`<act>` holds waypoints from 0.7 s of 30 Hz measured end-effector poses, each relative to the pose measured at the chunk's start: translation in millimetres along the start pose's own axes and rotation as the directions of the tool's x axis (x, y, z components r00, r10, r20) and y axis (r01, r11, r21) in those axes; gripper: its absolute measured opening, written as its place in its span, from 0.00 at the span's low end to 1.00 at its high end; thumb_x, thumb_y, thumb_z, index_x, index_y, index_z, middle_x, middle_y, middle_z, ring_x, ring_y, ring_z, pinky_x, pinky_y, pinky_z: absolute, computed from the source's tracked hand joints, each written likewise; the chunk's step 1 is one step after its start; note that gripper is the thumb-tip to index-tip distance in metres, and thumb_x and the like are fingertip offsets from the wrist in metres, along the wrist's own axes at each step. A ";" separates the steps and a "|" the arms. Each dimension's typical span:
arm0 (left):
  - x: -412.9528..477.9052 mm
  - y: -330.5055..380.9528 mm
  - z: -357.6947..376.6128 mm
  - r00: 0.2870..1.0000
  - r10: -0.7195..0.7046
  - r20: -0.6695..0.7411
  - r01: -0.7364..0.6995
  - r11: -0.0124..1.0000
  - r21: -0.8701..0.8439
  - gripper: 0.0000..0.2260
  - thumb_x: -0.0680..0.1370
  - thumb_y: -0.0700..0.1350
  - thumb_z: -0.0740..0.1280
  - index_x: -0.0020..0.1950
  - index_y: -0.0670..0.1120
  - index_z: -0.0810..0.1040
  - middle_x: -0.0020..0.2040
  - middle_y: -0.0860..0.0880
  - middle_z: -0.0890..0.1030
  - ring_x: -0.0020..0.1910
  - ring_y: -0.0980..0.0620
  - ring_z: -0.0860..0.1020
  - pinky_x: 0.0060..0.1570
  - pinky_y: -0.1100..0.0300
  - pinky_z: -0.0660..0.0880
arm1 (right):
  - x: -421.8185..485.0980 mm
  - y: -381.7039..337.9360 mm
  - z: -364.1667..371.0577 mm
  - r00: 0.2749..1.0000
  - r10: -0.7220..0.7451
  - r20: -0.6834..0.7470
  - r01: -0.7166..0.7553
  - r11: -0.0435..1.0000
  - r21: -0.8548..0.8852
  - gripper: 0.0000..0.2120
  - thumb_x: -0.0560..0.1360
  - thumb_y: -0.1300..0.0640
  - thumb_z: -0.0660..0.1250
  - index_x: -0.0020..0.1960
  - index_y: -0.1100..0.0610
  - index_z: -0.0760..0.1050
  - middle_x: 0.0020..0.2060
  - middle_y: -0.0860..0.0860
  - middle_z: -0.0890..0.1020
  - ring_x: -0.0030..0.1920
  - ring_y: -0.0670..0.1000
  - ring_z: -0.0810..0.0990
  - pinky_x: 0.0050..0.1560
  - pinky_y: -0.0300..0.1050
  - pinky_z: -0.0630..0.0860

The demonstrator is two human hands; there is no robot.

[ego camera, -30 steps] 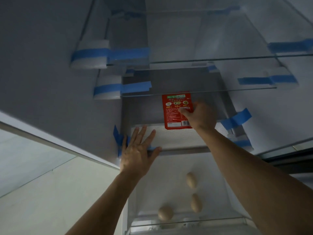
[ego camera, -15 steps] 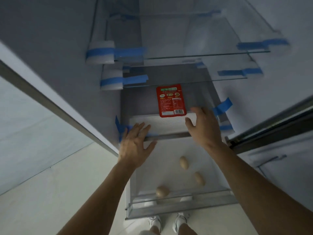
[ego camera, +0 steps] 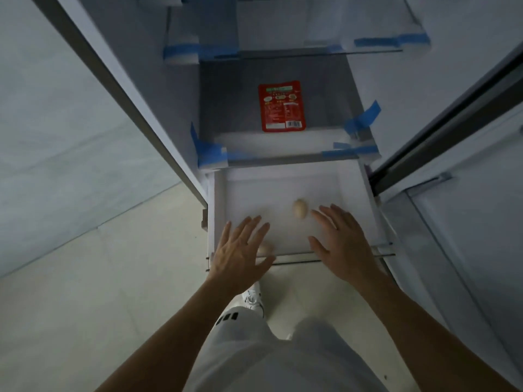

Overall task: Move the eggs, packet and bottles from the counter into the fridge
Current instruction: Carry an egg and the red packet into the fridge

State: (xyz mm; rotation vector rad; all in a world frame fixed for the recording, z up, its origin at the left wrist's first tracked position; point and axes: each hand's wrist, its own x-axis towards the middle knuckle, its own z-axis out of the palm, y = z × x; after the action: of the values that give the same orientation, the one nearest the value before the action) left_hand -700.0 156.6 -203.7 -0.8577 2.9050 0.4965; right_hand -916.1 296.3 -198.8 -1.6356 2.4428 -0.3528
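Left hand (ego camera: 240,251): fingers (ego camera: 246,229) straight and spread, holding nothing, over the front-left corner of the drawer (ego camera: 294,174). Right hand (ego camera: 346,246): fingers (ego camera: 328,219) also spread and empty, over the drawer's front-right. I cannot tell whether either palm touches the drawer's front rail.

On the drawer floor, near its centre, lies egg 1 (ego camera: 300,209), just beside the right fingertips and not touched. At the drawer's front edge, egg 2 (ego camera: 266,248) shows only partly past the left hand, and contact cannot be told. Any further egg would be hidden.

The packet (ego camera: 282,107) lies flat on the shelf (ego camera: 226,108) above and behind the drawer, well apart from both hands.

Judgement: the eggs and packet are in the fridge. No bottles and no desk are in view, so the bottles are probably left to do. The drawer stands pulled out, and closing it looks like the step in hand.
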 end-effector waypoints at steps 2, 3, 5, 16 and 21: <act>-12.4 8.3 10.7 1.000 -0.010 0.002 0.010 0.999 0.030 0.32 0.78 0.66 0.54 0.77 0.51 0.63 0.78 0.47 0.64 0.78 0.46 0.61 0.76 0.42 0.54 | -19.5 5.5 7.8 1.000 -0.022 0.008 0.022 1.000 -0.002 0.28 0.80 0.41 0.56 0.73 0.58 0.70 0.70 0.58 0.75 0.72 0.62 0.70 0.68 0.64 0.71; -17.2 11.9 15.9 1.000 -0.015 0.010 0.015 0.999 0.051 0.32 0.78 0.67 0.54 0.77 0.51 0.62 0.78 0.47 0.63 0.78 0.46 0.60 0.77 0.43 0.53 | -27.9 8.2 10.8 1.000 -0.029 0.008 0.029 1.000 0.006 0.28 0.81 0.41 0.55 0.74 0.57 0.70 0.71 0.58 0.74 0.73 0.62 0.69 0.69 0.64 0.70; -23.5 19.3 25.6 0.999 -0.031 0.016 0.029 0.994 0.109 0.33 0.78 0.67 0.53 0.79 0.52 0.60 0.80 0.47 0.60 0.79 0.46 0.57 0.77 0.43 0.51 | -40.9 14.0 13.5 0.999 -0.038 0.015 0.038 0.999 0.002 0.30 0.82 0.38 0.52 0.76 0.55 0.67 0.74 0.57 0.71 0.75 0.61 0.66 0.71 0.65 0.66; -20.7 27.1 46.2 0.992 -0.106 -0.068 0.120 0.964 0.239 0.32 0.81 0.64 0.49 0.81 0.52 0.43 0.81 0.45 0.46 0.80 0.42 0.46 0.77 0.39 0.50 | -51.1 38.8 34.0 0.997 -0.069 0.038 0.077 0.958 -0.276 0.35 0.80 0.41 0.62 0.81 0.50 0.53 0.80 0.55 0.60 0.80 0.60 0.57 0.77 0.64 0.56; -18.8 23.7 49.2 0.991 -0.109 -0.071 0.124 0.958 0.257 0.33 0.82 0.63 0.52 0.81 0.52 0.44 0.82 0.45 0.46 0.80 0.42 0.46 0.77 0.39 0.49 | -48.7 41.3 37.3 0.995 -0.092 0.034 0.098 0.940 -0.326 0.38 0.79 0.41 0.62 0.82 0.50 0.50 0.81 0.55 0.58 0.80 0.60 0.55 0.78 0.63 0.53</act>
State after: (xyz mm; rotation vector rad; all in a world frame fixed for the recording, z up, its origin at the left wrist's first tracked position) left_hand -698.0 201.2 -240.5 -1.0073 2.8575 0.0770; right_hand -923.7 352.9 -245.8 -1.8780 2.5198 0.0638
